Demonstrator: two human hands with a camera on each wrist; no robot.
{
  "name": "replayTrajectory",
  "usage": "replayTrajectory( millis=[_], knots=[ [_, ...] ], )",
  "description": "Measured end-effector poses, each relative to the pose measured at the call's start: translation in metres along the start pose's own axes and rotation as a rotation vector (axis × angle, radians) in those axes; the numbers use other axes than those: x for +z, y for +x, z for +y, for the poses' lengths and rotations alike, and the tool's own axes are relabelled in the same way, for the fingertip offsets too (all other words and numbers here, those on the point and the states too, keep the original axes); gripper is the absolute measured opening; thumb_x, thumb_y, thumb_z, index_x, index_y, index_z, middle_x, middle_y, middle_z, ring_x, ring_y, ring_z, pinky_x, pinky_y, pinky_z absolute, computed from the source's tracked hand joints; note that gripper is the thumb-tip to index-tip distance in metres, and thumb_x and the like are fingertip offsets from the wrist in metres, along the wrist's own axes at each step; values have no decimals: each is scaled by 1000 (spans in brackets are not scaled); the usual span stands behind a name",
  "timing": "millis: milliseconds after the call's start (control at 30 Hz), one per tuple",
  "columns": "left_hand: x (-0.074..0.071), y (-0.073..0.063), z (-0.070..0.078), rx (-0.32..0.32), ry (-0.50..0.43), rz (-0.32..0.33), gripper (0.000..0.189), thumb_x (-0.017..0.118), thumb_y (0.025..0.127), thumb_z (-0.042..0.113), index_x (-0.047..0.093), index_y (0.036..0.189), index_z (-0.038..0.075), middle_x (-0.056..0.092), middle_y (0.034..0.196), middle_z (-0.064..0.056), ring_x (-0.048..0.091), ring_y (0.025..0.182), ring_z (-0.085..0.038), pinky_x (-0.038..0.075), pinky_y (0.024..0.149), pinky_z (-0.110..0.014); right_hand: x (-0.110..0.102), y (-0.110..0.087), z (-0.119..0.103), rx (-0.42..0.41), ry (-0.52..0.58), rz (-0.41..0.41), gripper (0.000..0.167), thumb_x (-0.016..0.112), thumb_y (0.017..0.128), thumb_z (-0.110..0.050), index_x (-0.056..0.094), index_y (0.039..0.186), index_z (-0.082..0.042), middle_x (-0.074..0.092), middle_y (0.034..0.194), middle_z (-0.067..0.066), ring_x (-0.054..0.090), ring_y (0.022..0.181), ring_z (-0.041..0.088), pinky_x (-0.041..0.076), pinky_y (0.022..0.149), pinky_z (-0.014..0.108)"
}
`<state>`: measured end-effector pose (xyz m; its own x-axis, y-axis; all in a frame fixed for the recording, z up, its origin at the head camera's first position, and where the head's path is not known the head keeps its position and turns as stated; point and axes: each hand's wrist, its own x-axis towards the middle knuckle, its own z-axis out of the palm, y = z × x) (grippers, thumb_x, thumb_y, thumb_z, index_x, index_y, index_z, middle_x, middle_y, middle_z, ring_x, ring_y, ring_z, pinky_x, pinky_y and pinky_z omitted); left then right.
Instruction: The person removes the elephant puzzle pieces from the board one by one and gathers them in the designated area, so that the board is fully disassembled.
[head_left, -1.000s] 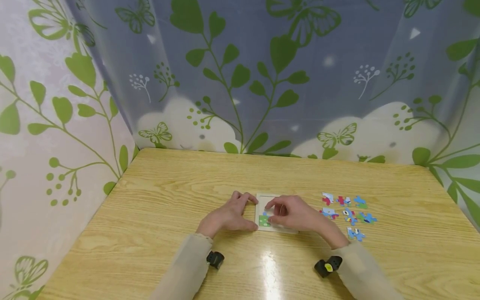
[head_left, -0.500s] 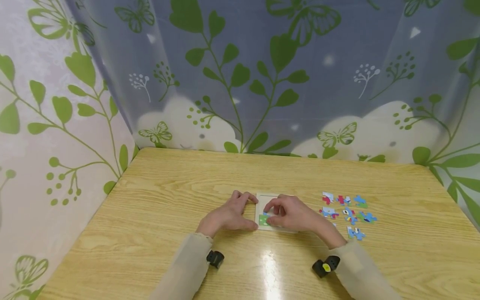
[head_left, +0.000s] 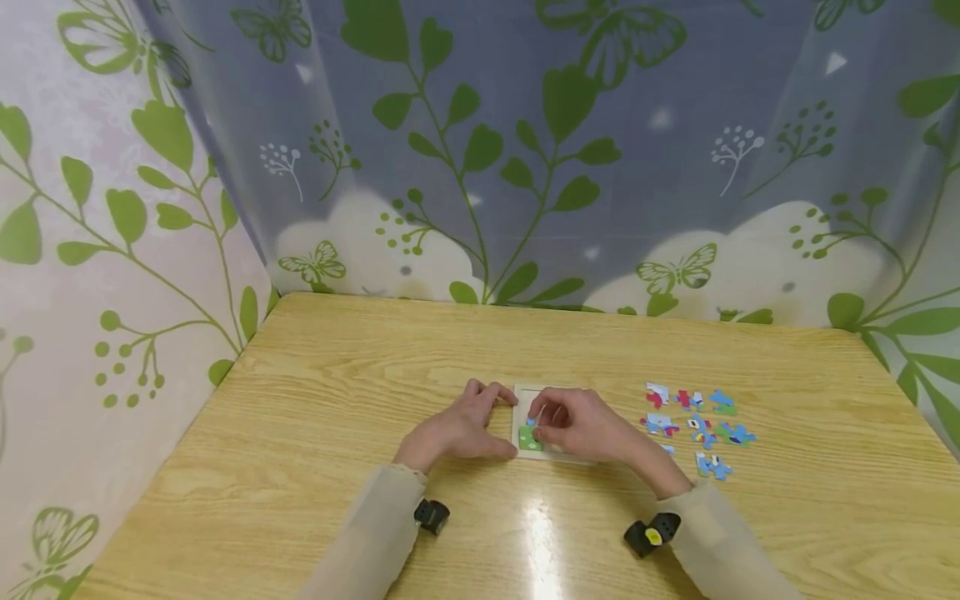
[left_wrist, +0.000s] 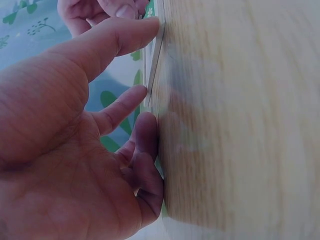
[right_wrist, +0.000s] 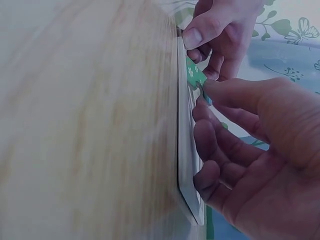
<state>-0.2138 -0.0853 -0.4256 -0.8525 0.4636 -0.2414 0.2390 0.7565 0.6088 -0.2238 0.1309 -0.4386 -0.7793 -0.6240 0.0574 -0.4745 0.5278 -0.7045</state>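
Observation:
A shallow pale puzzle tray [head_left: 517, 417] lies on the table between both hands. My left hand [head_left: 453, 429] touches its left edge with thumb and index finger spread apart, as the left wrist view also shows; the other fingers rest on the table. In the tray's near left corner is a green puzzle piece [head_left: 529, 439] with white flowers and a blue part. My right hand [head_left: 581, 423] reaches over the tray and pinches this piece between thumb and index finger. In the right wrist view the green piece [right_wrist: 194, 73] stands tilted off the tray. The right hand hides much of the tray.
Several loose puzzle pieces [head_left: 701, 429] in red, blue, white and green lie in rough rows right of the tray. One more is partly hidden by the right wrist. A patterned curtain [head_left: 480, 167] hangs behind the wooden table [head_left: 337, 367].
The right hand has shifted slightly left since a second ago, and its fingers have adjusted on the green piece. The left hand stays at the tray's edge.

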Motion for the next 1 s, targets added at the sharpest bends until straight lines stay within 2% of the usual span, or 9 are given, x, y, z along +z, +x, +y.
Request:
replayTrajectory(
  millis=[333,633,1000],
  knots=[
    [-1,-1,2,-1,-11,-5,60,71,71,38,40,121,27,31,113,-2,41,100,-17,39,77,-37,-1,-2,-2,6,86,3,14,64,82,-16,57,94,-15,59,78,-4,56,68,12,46,57,28],
    [1,1,0,-2,-12,-4,59,71,71,38,40,120,28,32,114,-3,41,101,-17,38,77,-38,-7,-10,-1,45,67,55,13,64,81,-17,58,93,-20,59,77,-6,55,66,11,45,57,28],
    [2,2,-3,11,-5,12,59,72,70,39,41,119,27,32,110,-2,40,96,-17,38,76,-35,-22,-26,6,45,66,81,11,61,84,-18,58,94,-20,59,77,-3,55,66,14,45,55,28]
  ],
)
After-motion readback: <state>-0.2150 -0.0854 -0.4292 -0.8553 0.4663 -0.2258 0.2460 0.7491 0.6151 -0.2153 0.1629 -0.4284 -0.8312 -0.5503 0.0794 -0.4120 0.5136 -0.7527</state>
